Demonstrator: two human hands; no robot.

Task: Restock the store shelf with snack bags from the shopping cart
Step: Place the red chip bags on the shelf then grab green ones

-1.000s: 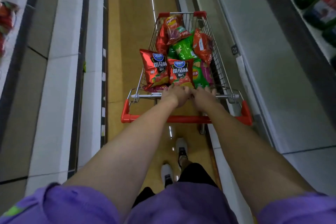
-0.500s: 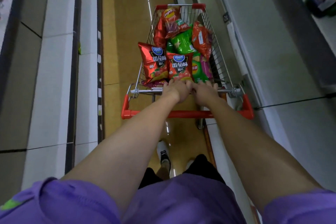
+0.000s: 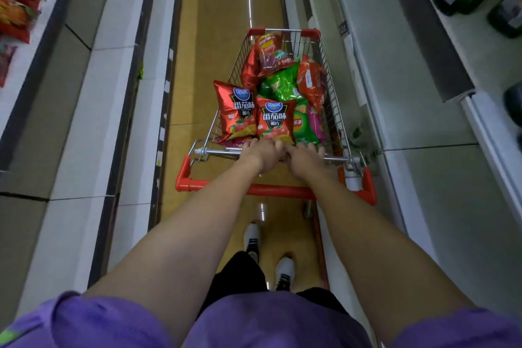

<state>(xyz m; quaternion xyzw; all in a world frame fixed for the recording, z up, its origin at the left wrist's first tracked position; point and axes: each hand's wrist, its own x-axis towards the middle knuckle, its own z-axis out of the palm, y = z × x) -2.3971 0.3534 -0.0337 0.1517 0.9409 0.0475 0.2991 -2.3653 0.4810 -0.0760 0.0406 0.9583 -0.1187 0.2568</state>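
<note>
Both hands grip the cart's steel bar, left hand [image 3: 261, 154] and right hand [image 3: 303, 159] side by side, fingers curled over it. The cart [image 3: 364, 192] stands at twelve o'clock in the aisle, its basket heaped with snack bags [image 3: 275, 121]. This looks like the approach step: no bag lifted yet. Stocked shelves [image 3: 84, 79] show at ten o'clock; next, I'd judge, park beside them and free a hand for a bag.

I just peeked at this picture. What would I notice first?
A red-trimmed wire shopping cart in the middle of the aisle, piled with shiny red, green and orange snack bags. The left hand and right hand grip its metal handle bar.
</note>
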